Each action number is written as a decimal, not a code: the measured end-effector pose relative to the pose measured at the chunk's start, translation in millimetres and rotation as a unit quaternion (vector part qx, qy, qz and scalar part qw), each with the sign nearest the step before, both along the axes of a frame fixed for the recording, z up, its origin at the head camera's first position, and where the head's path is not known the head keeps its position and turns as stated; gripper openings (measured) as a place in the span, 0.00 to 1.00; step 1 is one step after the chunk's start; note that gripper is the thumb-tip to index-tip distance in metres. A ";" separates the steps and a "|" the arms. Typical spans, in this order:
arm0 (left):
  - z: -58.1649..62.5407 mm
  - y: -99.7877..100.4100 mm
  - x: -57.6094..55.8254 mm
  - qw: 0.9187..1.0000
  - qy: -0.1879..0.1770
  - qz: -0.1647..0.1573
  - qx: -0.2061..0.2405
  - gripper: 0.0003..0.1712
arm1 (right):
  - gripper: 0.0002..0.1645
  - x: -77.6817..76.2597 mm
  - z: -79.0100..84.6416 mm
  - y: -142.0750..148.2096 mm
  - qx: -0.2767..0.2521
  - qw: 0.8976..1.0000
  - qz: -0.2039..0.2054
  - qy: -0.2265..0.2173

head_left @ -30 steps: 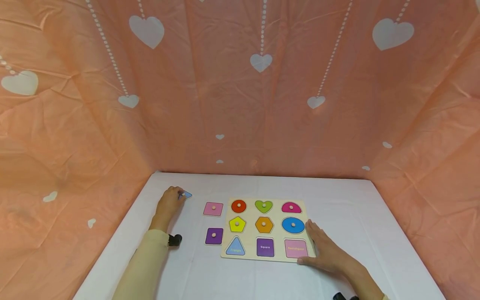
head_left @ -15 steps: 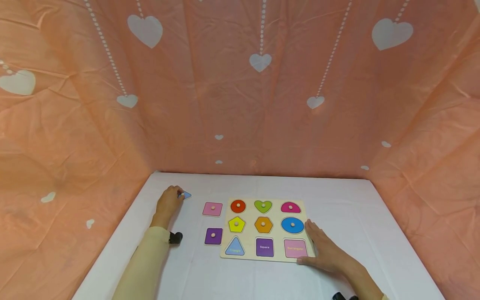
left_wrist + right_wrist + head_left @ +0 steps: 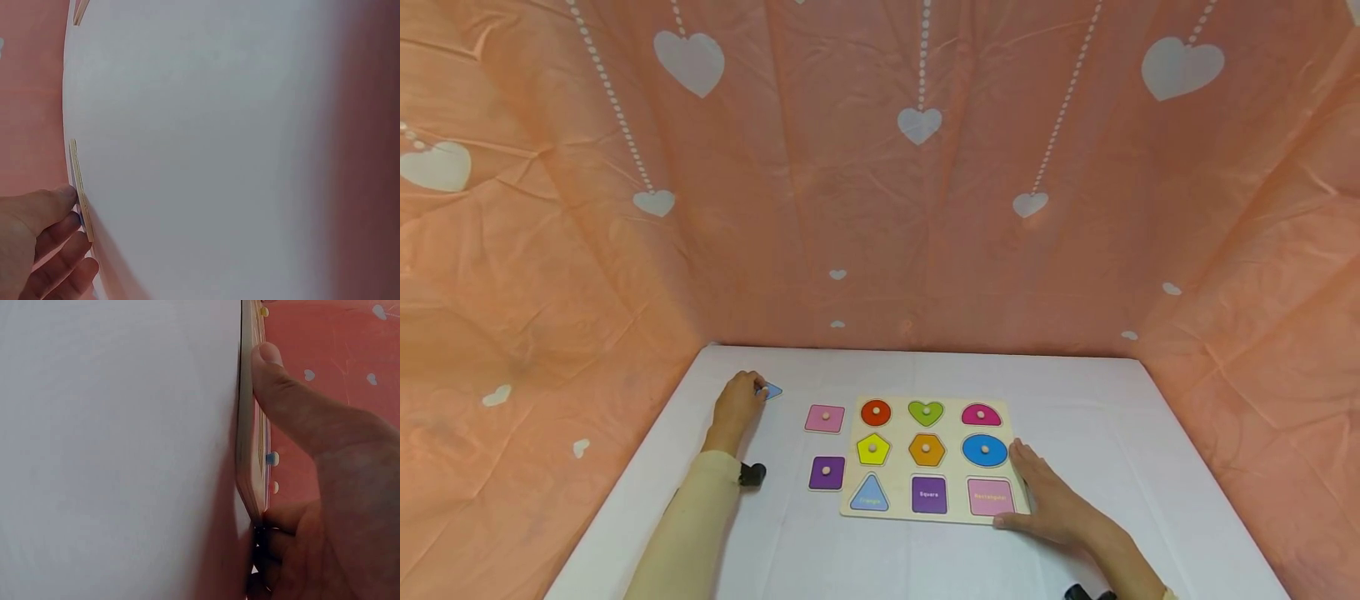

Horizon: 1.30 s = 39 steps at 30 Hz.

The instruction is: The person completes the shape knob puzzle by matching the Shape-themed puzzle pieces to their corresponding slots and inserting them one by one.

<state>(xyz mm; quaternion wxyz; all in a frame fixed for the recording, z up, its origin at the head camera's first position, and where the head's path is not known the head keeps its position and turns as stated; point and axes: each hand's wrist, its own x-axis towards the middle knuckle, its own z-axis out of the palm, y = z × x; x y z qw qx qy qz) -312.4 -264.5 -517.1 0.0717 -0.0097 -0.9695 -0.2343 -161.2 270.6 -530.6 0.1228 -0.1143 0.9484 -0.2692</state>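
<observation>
At the table's far left, my left hand (image 3: 737, 411) pinches the blue triangle puzzle piece (image 3: 772, 390); its knob is mostly behind the fingers. In the left wrist view the piece's pale wooden edge (image 3: 82, 194) shows beside the thumb. My right hand (image 3: 1054, 506) rests along the right edge of the wooden shape puzzle board (image 3: 901, 427), thumb at the near corner and fingers stretched up the side. A pink rectangle piece (image 3: 824, 418) and a purple square piece (image 3: 826, 472) lie between the left hand and the board.
Red circle (image 3: 876, 412), green heart (image 3: 926, 412) and several other knobbed pieces sit in the board's upper two rows. The bottom row shows printed triangle, square and rectangle slots without knobs. A white-covered table (image 3: 917, 562) meets peach cloth walls (image 3: 880, 225).
</observation>
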 end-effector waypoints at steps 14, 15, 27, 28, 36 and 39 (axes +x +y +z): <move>2.2 0.5 0.0 1.000 -0.002 0.003 -0.012 0.10 | 0.78 0.3 1.1 -0.4 -0.004 1.000 0.001 0.002; 2.4 0.9 0.1 1.000 0.000 0.002 -0.013 0.10 | 0.78 0.4 1.2 -0.3 -0.004 1.000 0.002 0.003; 6.8 13.6 3.6 1.000 0.018 -0.010 -0.004 0.09 | 0.79 0.5 2.0 -1.9 -0.005 1.000 -0.004 -0.003; 8.0 15.7 4.8 1.000 0.022 -0.015 -0.006 0.09 | 0.79 0.4 2.0 -2.1 -0.005 1.000 -0.005 -0.005; 19.2 30.6 15.5 0.999 0.029 -0.041 -0.014 0.09 | 0.79 -0.5 -0.3 -1.0 0.000 1.000 -0.008 -0.011; 22.8 35.4 19.8 0.998 0.028 -0.047 -0.015 0.09 | 0.79 -1.0 -0.6 -0.7 0.001 1.000 -0.007 -0.010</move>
